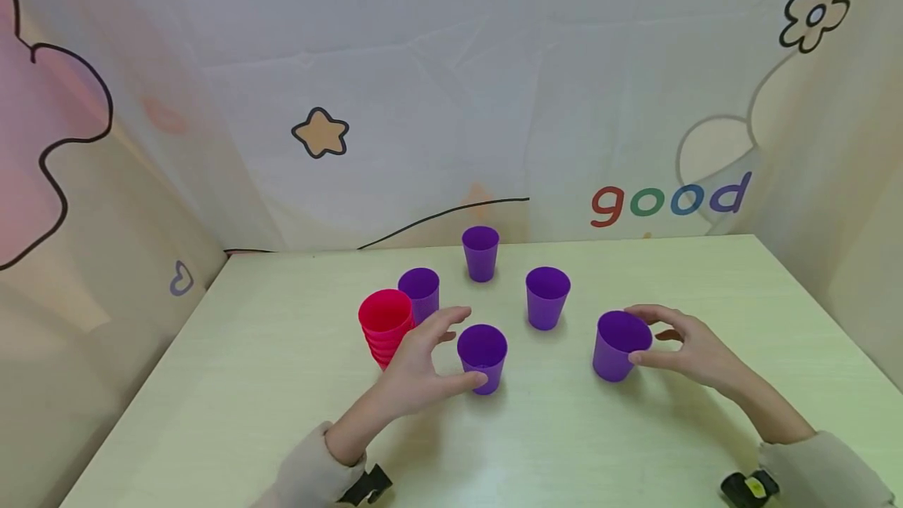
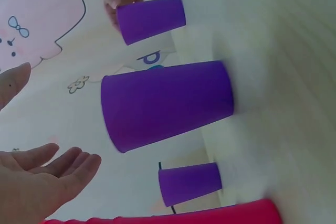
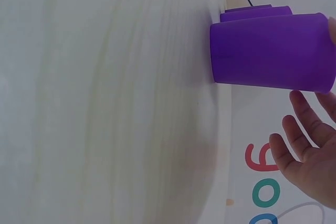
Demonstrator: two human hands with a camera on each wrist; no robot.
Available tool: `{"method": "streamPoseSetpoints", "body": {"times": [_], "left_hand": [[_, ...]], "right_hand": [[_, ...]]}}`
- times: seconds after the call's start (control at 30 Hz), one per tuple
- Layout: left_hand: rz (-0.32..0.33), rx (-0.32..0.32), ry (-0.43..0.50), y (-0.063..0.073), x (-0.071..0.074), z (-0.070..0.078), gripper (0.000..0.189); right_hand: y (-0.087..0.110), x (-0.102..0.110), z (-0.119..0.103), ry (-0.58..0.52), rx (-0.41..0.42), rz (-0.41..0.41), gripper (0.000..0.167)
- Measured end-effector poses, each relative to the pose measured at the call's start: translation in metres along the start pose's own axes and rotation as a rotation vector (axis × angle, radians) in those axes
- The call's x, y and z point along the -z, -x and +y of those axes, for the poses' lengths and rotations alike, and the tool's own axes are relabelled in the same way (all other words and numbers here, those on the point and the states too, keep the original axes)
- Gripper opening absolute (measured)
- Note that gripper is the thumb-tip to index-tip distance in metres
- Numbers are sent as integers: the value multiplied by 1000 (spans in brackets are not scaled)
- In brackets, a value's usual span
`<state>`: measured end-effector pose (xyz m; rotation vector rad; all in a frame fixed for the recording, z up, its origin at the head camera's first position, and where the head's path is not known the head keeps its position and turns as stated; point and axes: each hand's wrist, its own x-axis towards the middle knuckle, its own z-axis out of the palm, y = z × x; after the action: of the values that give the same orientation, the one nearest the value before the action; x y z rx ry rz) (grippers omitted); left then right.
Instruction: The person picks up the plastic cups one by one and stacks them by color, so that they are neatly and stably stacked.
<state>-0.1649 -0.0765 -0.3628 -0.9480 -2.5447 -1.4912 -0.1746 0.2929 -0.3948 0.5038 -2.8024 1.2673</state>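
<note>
My right hand (image 1: 694, 347) is at the rightmost purple cup (image 1: 612, 359), with thumb and index finger on either side of its rim; the other fingers are extended in the right wrist view. That cup stands upright. Around the near middle purple cup (image 1: 487, 363), my left hand (image 1: 423, 375) is spread, thumb in front and fingers behind. The left wrist view shows a gap between these fingers (image 2: 79, 174) and the cup (image 2: 168, 103). A stack of red cups (image 1: 384, 324) stands just beyond the left hand, which partly hides it.
More upright purple cups stand farther back: one behind the red stack (image 1: 423, 296), one at the far middle (image 1: 481, 257) and one right of centre (image 1: 546, 304). The pale table (image 1: 282, 351) ends at a printed cloth backdrop (image 1: 423, 100).
</note>
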Motion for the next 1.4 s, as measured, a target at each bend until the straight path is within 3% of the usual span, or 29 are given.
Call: {"method": "streamPoseSetpoints", "body": {"times": [0.1, 0.37, 0.87, 1.17, 1.4], "left_hand": [[4, 23, -21, -1, -6, -2, 74], [0, 163, -62, -3, -20, -8, 79], [29, 348, 11, -8, -35, -21, 73], [40, 355, 39, -11, -35, -21, 68], [69, 316, 96, -13, -38, -14, 67]], "right_hand": [[0, 0, 0, -3, 2, 0, 54], [1, 1, 1, -3, 4, -4, 55], [1, 1, 2, -34, 22, -15, 54], [2, 3, 2, -57, 14, -26, 58], [3, 3, 3, -92, 43, -30, 53]]}}
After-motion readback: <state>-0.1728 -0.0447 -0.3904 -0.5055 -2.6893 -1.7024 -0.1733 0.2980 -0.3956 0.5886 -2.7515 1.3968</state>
